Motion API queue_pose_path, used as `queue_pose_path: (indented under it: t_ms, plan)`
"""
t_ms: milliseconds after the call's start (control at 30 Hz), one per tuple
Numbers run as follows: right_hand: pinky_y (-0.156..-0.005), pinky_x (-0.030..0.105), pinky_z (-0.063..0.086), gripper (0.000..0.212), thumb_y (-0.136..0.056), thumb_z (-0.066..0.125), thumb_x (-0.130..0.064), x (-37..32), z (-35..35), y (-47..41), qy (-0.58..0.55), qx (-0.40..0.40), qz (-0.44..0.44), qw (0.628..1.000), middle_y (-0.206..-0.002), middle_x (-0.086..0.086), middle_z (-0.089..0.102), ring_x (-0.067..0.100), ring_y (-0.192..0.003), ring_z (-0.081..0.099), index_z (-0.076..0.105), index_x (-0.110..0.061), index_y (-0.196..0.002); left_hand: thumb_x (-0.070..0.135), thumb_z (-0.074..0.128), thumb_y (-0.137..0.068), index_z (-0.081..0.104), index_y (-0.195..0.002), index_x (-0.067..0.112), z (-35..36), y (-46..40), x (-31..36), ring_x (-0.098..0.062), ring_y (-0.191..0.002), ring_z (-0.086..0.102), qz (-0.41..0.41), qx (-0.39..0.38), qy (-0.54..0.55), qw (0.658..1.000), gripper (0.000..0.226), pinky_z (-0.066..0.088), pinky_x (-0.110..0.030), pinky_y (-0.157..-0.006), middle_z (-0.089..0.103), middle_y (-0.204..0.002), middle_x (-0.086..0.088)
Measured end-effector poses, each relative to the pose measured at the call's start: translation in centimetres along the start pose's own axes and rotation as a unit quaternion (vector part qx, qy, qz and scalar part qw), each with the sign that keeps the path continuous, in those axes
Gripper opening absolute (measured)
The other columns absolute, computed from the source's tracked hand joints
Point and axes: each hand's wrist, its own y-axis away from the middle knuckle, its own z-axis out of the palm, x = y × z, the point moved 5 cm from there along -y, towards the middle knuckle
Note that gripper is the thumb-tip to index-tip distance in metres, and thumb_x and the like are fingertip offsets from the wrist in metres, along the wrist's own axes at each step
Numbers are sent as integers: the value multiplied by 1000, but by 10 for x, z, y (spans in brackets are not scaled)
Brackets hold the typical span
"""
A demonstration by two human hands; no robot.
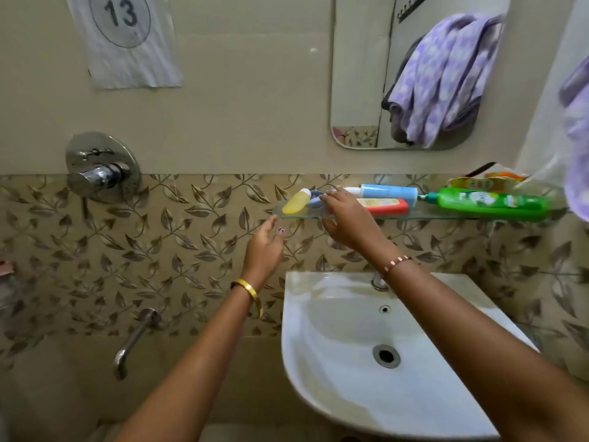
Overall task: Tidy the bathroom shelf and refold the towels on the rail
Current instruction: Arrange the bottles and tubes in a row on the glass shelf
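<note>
Glass shelf (446,215) runs across centre-right of frame, fixed to a leaf-patterned tile band. On it, L to R: small yellow bottle (296,201) lying tilted at the left end, a small blue-grey item (315,200) just beside it, red-and-yellow tube (387,206) at front, blue-and-white tube (387,191) behind it, green bottle (490,203) on its side, and orange/green sachets (484,181) at the back toward the right.

Right hand (345,218) reaches over the shelf's left part, fingers fairly straight and spread, fingertips touching or just at the blue-grey item; can't tell if it's pinching anything. Thin bead bracelet on that wrist.

Left hand (264,247) sits below and left of the shelf's end, near but not touching it, fingers relaxed and loosely open, holding nothing. Gold bangle on that wrist.

Purple patterned towel (577,138) hangs at far right edge; its reflection shows in the mirror (357,74), upper right. White sink (366,362) lower centre-right, under the right forearm. Chrome mixer (102,169) centre-left w/ spout (134,342) below. Paper sign (124,36) reading "13" at upper left.
</note>
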Motion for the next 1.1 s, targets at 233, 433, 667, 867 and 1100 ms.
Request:
queue_pose_path:
  t_ms: [233,433,667,867,1100]
  plan:
    - [-102,38,35,42,-85,53,-5,17,64,-76,86,-107,-81,987,-132,14,51,29,-126,39,50,-7,-127,15,43,-94,45,-132,12,6,-82,-29,-19,-122,48,-24,29,36,999,38,41,-35,-103,51,-135,-7]
    - [-99,37,40,45,-82,57,-4,18,104,-108,151,-162,-135,966,-125,13,54,28,-115,47,48,-8,-126,14,42,-94,48,-129,14,12,-114,-54,-18,-118,50,-44,29,39,998,36,43,-33,-98,54,-130,-6]
    - [-87,32,42,43,-86,54,-6,16,119,-126,149,-168,-150,963,-120,13,55,25,-109,51,45,-10,-128,12,39,-95,50,-128,14,10,-145,-65,-8,-113,49,-38,13,70,997,34,42,-19,-92,56,-129,-2]
    - [-87,35,44,46,-86,49,3,19,127,-134,123,-120,-136,976,-121,13,57,27,-108,51,43,-9,-130,9,40,-95,50,-127,13,9,-160,-74,1,-102,53,-20,0,106,994,34,41,4,-73,58,-117,3]
    - [-81,33,36,35,-89,51,-4,33,118,-145,-48,-29,-12,998,-115,16,59,29,-103,50,51,-9,-123,2,42,-93,50,-128,12,9,-176,-66,8,-100,52,38,-25,140,989,37,41,2,-80,57,-114,9]
